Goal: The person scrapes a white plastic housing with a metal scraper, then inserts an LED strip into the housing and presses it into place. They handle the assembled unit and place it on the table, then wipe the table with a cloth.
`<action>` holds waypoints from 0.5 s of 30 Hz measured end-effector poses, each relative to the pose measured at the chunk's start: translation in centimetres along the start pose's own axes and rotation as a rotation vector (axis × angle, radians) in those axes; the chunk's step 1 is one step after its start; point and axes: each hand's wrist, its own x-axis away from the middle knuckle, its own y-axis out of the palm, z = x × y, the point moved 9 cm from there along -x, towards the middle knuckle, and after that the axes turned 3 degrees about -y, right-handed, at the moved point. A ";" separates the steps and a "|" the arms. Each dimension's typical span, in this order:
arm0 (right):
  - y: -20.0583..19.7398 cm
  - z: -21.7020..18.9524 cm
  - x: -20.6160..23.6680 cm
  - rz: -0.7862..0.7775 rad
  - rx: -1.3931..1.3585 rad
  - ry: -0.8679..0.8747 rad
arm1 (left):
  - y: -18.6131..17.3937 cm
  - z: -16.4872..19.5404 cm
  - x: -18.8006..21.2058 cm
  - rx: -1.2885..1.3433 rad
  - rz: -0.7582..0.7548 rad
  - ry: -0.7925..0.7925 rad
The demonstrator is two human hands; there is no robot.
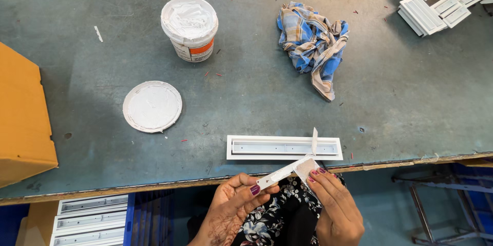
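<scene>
One slim white strip (277, 174), paste-smeared

Bright, even overhead light, soft short shadows, sharp focus, mild wide-angle bending toward the edges.

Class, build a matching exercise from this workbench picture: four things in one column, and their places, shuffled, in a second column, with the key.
Things:
1. open tub of white paste
2. round lid
3. checked cloth
4. long white frame

Places:
A. crumpled, right of the tub
B. near the table's front edge, by the hands
C. at the back, left of the cloth
D. flat on the table, in front of the tub

Pairs: 1-C, 2-D, 3-A, 4-B
</scene>
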 end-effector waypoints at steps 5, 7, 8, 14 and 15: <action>-0.3 -0.3 0.4 0.005 0.015 0.002 | -0.5 -0.1 -0.2 0.024 0.007 -0.006; -0.7 -0.4 0.2 0.016 0.011 -0.011 | -0.5 -0.1 -0.3 0.022 0.013 -0.022; -0.9 -0.5 0.0 0.032 0.005 -0.019 | -0.5 -0.2 -0.3 0.019 0.018 -0.031; -1.5 -0.6 0.0 0.044 -0.021 -0.046 | 0.2 -0.3 -0.2 0.043 -0.003 -0.032; -1.4 -0.6 0.1 0.041 -0.024 -0.062 | 0.4 -0.3 -0.2 0.050 -0.026 -0.025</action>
